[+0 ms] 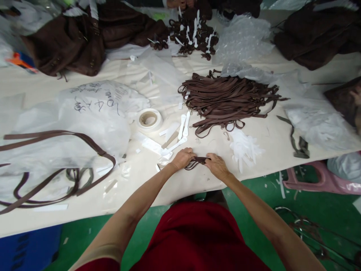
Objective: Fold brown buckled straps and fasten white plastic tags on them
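Observation:
My left hand (183, 158) and my right hand (216, 165) meet at the near edge of the cream table (42, 86). Both are closed on a folded brown strap (197, 161) held between them, its loops hanging out just below my left fingers. A big pile of the same brown straps (225, 99) lies beyond my hands. White plastic strips (183, 126) and paper scraps are scattered just past my left hand. A white glove (244, 148) rests to the right of my right hand.
A roll of tape (149, 119) sits left of the strips. A clear plastic bag with writing (84, 113) and long brown straps (56, 165) cover the left side. Brown bags (70, 41), wrapped strap bundles (194, 34) and bubble wrap (242, 41) fill the far side. A pink stool (318, 180) stands at right.

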A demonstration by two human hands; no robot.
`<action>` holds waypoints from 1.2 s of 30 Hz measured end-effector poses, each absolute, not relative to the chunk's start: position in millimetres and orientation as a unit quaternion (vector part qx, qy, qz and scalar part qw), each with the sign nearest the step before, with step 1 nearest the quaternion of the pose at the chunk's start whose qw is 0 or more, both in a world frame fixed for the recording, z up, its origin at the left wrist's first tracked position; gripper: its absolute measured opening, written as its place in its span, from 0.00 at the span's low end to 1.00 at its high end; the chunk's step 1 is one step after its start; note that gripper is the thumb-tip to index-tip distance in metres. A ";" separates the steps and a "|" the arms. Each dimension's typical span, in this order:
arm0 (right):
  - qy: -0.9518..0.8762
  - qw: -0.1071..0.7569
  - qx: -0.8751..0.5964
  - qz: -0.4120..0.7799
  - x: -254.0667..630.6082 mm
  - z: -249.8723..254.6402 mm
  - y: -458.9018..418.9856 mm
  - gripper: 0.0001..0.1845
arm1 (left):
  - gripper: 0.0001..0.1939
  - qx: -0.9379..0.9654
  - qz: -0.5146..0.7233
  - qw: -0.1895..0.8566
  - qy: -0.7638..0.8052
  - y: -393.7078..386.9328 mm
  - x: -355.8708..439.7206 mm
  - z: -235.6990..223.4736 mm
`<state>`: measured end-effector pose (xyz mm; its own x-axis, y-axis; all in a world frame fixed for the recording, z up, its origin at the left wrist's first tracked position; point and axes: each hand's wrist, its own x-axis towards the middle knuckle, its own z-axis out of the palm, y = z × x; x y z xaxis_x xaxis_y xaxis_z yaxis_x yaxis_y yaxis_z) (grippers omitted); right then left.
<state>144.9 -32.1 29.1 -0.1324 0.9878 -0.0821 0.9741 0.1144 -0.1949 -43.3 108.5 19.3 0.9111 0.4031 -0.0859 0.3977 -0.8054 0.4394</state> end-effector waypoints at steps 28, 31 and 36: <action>-0.638 0.124 -0.742 0.163 140.0 31.1 -28.2 0.10 | 0.18 0.887 0.098 0.270 0.361 61.4 -44.3 11.2; -0.566 0.156 -0.796 0.150 176.3 38.4 -37.3 0.10 | 0.12 0.841 0.127 0.351 0.392 69.8 -43.9 24.4; -0.389 0.165 -0.900 0.107 271.7 40.0 -53.2 0.16 | 0.11 0.682 0.191 0.524 0.474 64.2 -34.2 47.2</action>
